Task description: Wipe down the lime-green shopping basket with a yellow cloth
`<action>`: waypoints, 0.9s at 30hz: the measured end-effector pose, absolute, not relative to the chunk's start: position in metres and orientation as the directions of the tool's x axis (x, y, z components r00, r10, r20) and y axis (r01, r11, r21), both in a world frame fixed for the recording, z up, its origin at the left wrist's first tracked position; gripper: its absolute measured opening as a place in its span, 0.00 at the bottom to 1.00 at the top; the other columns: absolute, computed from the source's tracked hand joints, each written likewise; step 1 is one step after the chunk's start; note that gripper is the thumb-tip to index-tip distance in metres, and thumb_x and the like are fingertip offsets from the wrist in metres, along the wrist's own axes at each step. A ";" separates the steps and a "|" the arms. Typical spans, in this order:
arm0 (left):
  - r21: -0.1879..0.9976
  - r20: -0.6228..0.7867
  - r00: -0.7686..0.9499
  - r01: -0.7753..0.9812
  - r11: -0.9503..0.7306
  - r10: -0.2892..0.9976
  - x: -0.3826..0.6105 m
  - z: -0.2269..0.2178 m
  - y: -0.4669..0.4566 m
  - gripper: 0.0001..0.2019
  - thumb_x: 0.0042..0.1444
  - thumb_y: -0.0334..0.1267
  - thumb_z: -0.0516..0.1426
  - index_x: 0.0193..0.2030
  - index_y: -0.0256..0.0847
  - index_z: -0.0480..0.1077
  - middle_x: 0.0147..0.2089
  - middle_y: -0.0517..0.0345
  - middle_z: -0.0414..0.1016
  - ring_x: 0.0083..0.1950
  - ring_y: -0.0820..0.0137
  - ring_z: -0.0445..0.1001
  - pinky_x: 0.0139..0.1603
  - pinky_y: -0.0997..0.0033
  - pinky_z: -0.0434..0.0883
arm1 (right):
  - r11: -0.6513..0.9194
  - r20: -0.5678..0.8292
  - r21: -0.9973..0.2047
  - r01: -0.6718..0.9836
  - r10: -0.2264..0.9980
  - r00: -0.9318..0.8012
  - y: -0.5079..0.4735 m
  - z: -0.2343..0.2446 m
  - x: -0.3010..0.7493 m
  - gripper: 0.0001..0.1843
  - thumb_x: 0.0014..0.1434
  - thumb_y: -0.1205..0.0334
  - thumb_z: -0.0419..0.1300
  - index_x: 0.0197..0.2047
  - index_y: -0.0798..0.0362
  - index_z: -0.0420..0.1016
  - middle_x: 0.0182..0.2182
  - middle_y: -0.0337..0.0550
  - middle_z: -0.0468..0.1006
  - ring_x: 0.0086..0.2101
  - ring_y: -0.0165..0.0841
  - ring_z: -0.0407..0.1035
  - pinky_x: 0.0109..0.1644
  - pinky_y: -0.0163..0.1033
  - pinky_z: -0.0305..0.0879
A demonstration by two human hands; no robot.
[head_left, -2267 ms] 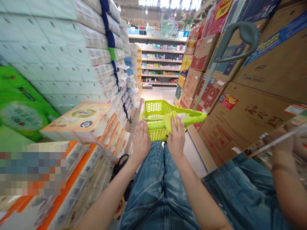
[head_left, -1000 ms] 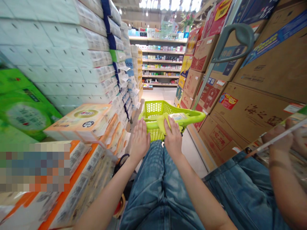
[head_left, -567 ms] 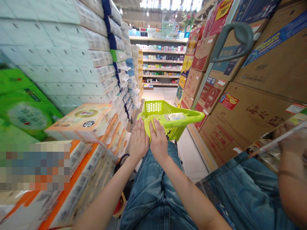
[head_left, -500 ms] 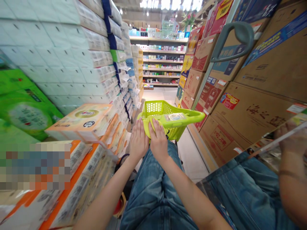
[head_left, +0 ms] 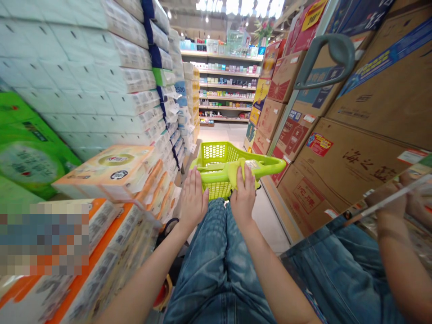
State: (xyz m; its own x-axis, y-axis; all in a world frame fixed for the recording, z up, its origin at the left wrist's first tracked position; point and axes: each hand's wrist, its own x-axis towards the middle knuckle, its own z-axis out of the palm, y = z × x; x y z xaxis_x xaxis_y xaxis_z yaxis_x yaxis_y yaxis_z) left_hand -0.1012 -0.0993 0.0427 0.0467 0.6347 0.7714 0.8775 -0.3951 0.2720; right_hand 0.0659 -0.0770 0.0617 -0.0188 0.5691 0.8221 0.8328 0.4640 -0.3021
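Two hands were out ahead at knee level. Left hand [head_left: 194, 200] was open and flat, fingers straight and close together, tips at the near rim of the green basket [head_left: 216, 152]; contact could not be told. Right hand [head_left: 243, 195] lay flat on a yellow-green cloth [head_left: 234, 168], pressing it onto the basket handle [head_left: 270, 164]. Basket stood at 12 o'clock of the hands; inside, only mesh walls showed. Tissue packs [head_left: 111, 171] were at 9 o'clock.

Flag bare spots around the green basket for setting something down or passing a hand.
Free: floor strip between basket and cardboard boxes; aisle floor beyond the basket; the basket's inside looks bare. Crowded: tissue packs press close beside the left hand; right hand and cloth cover the handle.
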 end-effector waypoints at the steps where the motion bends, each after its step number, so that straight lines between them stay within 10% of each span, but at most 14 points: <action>1: 0.270 0.776 0.046 0.877 -0.396 0.630 -0.101 0.042 -0.099 0.33 0.69 0.40 0.43 0.76 0.37 0.31 0.77 0.41 0.39 0.77 0.57 0.39 0.74 0.45 0.49 | 0.481 0.825 -0.277 0.832 0.563 -0.051 -0.079 0.061 0.054 0.33 0.64 0.75 0.43 0.72 0.57 0.52 0.70 0.56 0.54 0.71 0.41 0.43 0.70 0.58 0.52; 11: 0.213 0.770 0.078 0.904 -0.370 0.633 -0.108 0.042 -0.099 0.32 0.69 0.38 0.43 0.75 0.33 0.35 0.76 0.40 0.43 0.77 0.56 0.41 0.73 0.45 0.49 | 0.648 0.811 -0.083 0.757 0.486 -0.327 -0.084 0.057 0.034 0.28 0.67 0.72 0.46 0.69 0.54 0.59 0.68 0.51 0.62 0.69 0.36 0.50 0.71 0.49 0.54; 21: 0.264 0.763 0.049 0.887 -0.380 0.645 -0.101 0.046 -0.101 0.32 0.69 0.39 0.43 0.75 0.36 0.33 0.77 0.41 0.42 0.77 0.57 0.40 0.73 0.45 0.50 | 0.487 0.831 -0.293 0.823 0.555 -0.033 -0.076 0.060 0.078 0.35 0.63 0.76 0.42 0.73 0.55 0.50 0.71 0.55 0.53 0.70 0.41 0.45 0.70 0.59 0.52; 27: 0.226 0.766 0.063 0.905 -0.360 0.640 -0.105 0.042 -0.100 0.33 0.68 0.38 0.43 0.75 0.34 0.33 0.77 0.40 0.42 0.77 0.56 0.40 0.73 0.45 0.49 | 0.599 0.814 -0.177 0.781 0.535 -0.226 -0.090 0.060 0.016 0.28 0.67 0.71 0.47 0.70 0.57 0.58 0.69 0.53 0.59 0.70 0.39 0.47 0.71 0.52 0.54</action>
State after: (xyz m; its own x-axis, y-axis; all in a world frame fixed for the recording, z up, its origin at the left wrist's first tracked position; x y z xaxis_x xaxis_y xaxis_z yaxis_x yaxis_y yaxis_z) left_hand -0.1047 -0.1003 0.0422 0.0634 0.6401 0.7657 0.9051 -0.3602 0.2261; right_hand 0.0161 -0.0899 0.0605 -0.2257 0.5351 0.8141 0.7813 0.5985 -0.1768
